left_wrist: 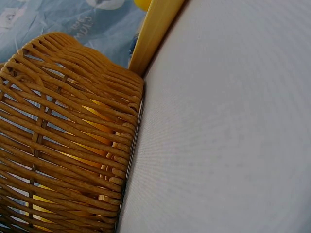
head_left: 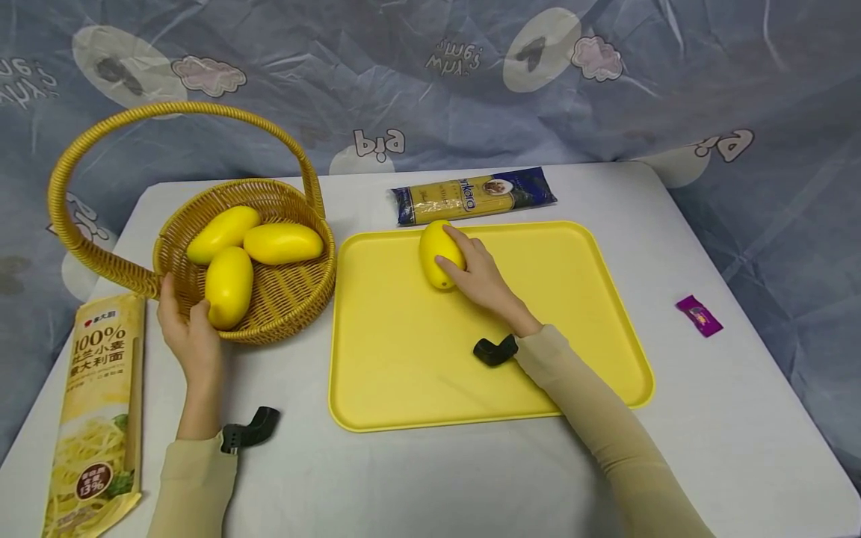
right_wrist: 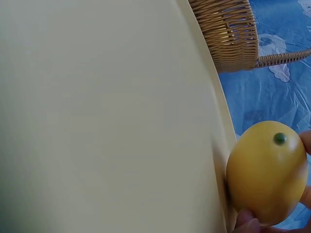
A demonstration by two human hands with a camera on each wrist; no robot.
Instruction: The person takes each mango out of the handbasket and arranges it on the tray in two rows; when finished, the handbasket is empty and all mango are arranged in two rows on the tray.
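My right hand grips a yellow mango over the back part of the yellow tray, thumb on its near side. In the right wrist view, that mango shows a green spot on its end, with fingertips around it. On the left, my left hand holds the near left rim of the woven basket, close to the foot of its handle. Inside the basket lie three more mangoes. Basket weave fills the left of the left wrist view, where the left hand is out of sight.
Behind the tray lies a blue-and-yellow pasta packet. A long noodle packet is at the table's left edge, and a small purple wrapped sweet lies right of the tray. The tall basket handle arches above the basket.
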